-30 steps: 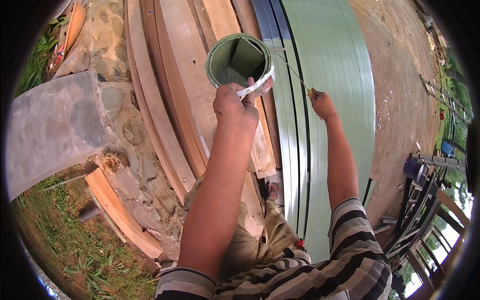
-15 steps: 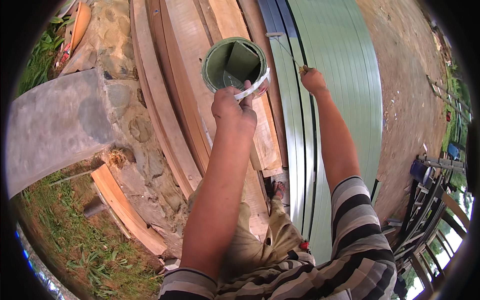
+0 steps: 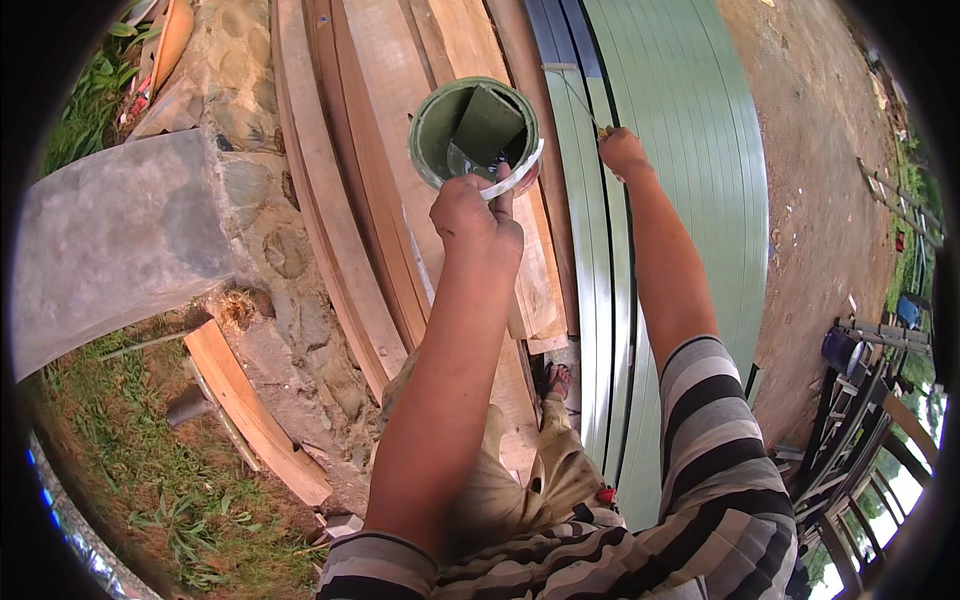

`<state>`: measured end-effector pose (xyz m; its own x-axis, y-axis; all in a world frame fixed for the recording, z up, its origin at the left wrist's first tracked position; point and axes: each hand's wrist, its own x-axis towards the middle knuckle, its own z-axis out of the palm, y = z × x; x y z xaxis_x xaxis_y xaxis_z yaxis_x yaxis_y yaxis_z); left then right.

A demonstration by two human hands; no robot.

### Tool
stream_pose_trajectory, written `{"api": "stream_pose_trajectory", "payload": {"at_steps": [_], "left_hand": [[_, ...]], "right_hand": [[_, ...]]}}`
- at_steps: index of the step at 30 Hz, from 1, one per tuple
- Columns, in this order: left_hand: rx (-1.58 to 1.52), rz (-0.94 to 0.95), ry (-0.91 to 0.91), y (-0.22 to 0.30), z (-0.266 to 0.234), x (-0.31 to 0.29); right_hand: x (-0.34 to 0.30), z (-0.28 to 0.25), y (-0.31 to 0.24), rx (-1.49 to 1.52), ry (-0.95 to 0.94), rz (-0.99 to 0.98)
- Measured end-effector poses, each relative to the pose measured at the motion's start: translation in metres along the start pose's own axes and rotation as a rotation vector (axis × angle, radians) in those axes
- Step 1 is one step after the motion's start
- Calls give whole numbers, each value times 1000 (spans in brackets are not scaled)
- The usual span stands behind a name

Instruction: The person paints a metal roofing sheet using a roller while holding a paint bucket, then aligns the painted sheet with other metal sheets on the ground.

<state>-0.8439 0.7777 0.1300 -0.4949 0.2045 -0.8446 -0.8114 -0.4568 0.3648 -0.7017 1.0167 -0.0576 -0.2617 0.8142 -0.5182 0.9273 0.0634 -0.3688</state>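
Note:
My left hand grips the rim of a paint bucket, its mouth turned up toward me. Inside, the walls are coated green, and a flat green-smeared piece stands in it. My right hand is closed around the handle of a paint roller. The slim roller head rests at the far part of a narrow metal strip. That strip is green and glossy on the near side of the roller and dark blue beyond it. Beside it, on the right, lies a wide green panel with lengthwise lines.
Long wooden planks lie left of the strips. Farther left are a stone wall, a grey concrete slab and grass with a curved board. Bare dirt stretches right, with stacked dark frames.
The view has shifted slightly, so the surroundings sit a little farther right. Both hands keep their holds, and the roller remains near the green and dark blue boundary.

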Motion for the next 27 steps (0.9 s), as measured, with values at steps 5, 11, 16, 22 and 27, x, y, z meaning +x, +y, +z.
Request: {"api": "stream_pose_trajectory", "payload": {"at_steps": [5,11,16,22,27], "left_hand": [[-24,-103,-11,5,-1,-4],[-105,-54,-37,5,-7,-7],[-80,-139,-36,2,-5,-15],[-102,-82,52,11,-18,-6],[-89,-98,-43,5,3,-20]], "right_hand": [[-49,23,67,-161,90,-69],[-86,41,78,-133,87,-53],[-10,7,35,3,164,-62],[-48,19,6,35,3,72],[-17,53,118,-187,273,-137]]}}
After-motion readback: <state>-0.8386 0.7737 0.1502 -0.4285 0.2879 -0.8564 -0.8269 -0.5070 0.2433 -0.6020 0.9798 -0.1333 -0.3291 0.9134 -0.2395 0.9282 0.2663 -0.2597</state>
